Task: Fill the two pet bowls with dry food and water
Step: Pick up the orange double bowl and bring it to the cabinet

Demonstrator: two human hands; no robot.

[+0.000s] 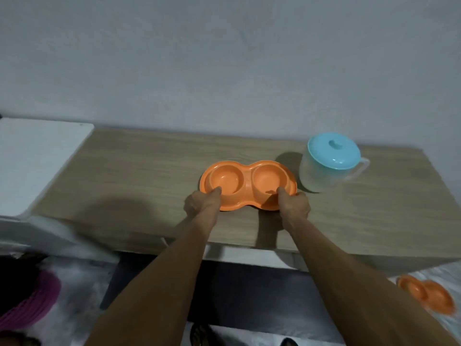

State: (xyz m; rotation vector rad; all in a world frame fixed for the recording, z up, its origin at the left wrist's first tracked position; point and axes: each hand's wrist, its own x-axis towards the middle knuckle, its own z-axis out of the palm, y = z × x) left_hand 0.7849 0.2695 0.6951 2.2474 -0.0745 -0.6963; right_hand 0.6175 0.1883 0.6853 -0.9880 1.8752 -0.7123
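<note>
An orange double pet bowl (247,171) lies on the wooden table (139,176), both of its round wells empty. My left hand (202,203) grips its near left rim, thumb over the edge of the left well. My right hand (294,204) grips the near right rim, thumb on top beside the right well. A translucent jug with a light blue lid (329,162) stands just right of the bowl, handle pointing right. No dry food is in view.
A white box-like surface (37,158) adjoins the table's left end. A second orange double bowl (426,293) lies low at the right, off the table. A pink ribbed object (32,303) sits at lower left. A plain wall backs the table.
</note>
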